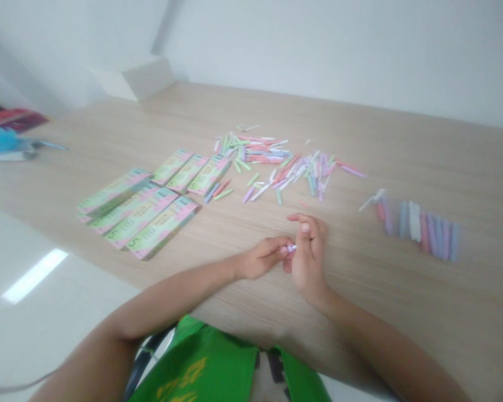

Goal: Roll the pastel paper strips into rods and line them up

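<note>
My left hand [263, 258] is closed in a pinch around a small purple-and-white pen-like stick [292, 248], most of which its fingers cover. Close beside it, my right hand [310, 259] is raised with its fingers loosely bent and apart. Its palm side faces the end of the stick; whether it touches is hard to tell. Beyond the hands lies a loose pile of slim pastel sticks [268, 153] in pink, green, purple, blue and white. On the right, thicker pastel pieces [431, 231] stand in a row side by side, blurred.
Several green-and-pink flat boxes [163, 223] lie in two groups on the left of the wooden table [381, 139]. A white box [146, 78] sits at the back by the wall. Blue and red items [2, 139] rest at the far left edge.
</note>
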### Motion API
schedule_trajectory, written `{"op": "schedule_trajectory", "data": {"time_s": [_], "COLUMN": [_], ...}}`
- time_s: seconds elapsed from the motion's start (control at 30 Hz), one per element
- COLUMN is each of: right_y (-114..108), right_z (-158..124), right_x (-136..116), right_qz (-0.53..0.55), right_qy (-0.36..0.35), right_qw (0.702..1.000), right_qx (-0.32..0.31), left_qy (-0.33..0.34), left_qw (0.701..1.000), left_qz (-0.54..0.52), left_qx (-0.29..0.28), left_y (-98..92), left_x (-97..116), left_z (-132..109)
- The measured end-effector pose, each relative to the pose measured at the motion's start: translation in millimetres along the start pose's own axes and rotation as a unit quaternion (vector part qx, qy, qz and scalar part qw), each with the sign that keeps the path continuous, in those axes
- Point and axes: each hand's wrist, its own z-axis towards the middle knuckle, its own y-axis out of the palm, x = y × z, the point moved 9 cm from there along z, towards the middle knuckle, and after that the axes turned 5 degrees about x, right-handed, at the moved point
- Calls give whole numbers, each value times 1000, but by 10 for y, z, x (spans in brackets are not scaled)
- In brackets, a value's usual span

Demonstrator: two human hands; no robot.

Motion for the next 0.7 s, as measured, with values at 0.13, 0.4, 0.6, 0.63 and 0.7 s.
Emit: {"op": "schedule_trajectory", "data": {"time_s": [0.13, 0.4, 0.6, 0.63, 0.7], "right_y": [50, 46, 104, 102, 107], "right_z": [-18, 14, -179, -201, -228], "right_x": [-83, -85, -50, -41, -6], "right_qz": [-93, -114, -40, -25, 8], "right_qy": [-89, -94, -90, -84, -65], "right_qw": [992, 989, 995, 996, 997], "right_qx": [-15, -27, -21, -20, -28], "left_qy": [95, 169, 193, 194, 198], "left_qw": [988, 943, 890, 879, 852], "left_qz": [116, 193, 201, 214, 243], "left_qx": [26, 214, 359, 381, 419], "left_y": [58, -192, -376, -395, -430], "left_x": [148, 349, 474, 480, 501], "left_z": [-53, -143, -293, -322, -382]}}
